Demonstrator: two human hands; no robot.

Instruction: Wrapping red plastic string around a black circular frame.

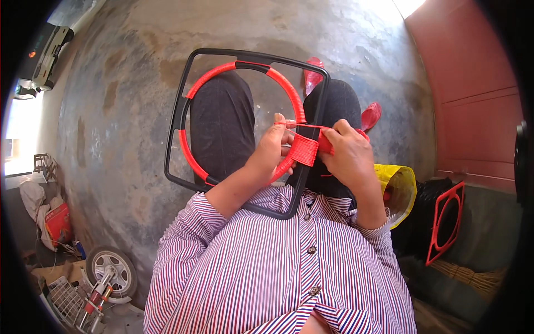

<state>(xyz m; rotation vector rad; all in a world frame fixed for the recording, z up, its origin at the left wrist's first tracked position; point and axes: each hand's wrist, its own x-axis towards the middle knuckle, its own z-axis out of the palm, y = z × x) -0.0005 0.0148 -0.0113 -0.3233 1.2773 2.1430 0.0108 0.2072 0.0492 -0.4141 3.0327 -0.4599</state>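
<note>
A black rectangular frame (pixel 222 51) with rounded corners rests across my lap. Inside it is a round ring (pixel 287 88), wound with red cord along several stretches and bare black between them. A thick band of red windings (pixel 304 150) covers the spot where ring and frame meet on the right. My left hand (pixel 270 146) reaches through the ring, its thumb and fingers closed on the red cord (pixel 307 125). That strand runs taut to my right hand (pixel 351 153), closed around a red cord bundle just outside the frame; its fingers partly hide the bundle.
To my right stands a yellow bag (pixel 410 183), beside a dark stack with a red frame (pixel 436 222) on its side. A wheel (pixel 125 267) and metal parts lie at lower left, near a red sack (pixel 58 222). A red door (pixel 473 83) is at right.
</note>
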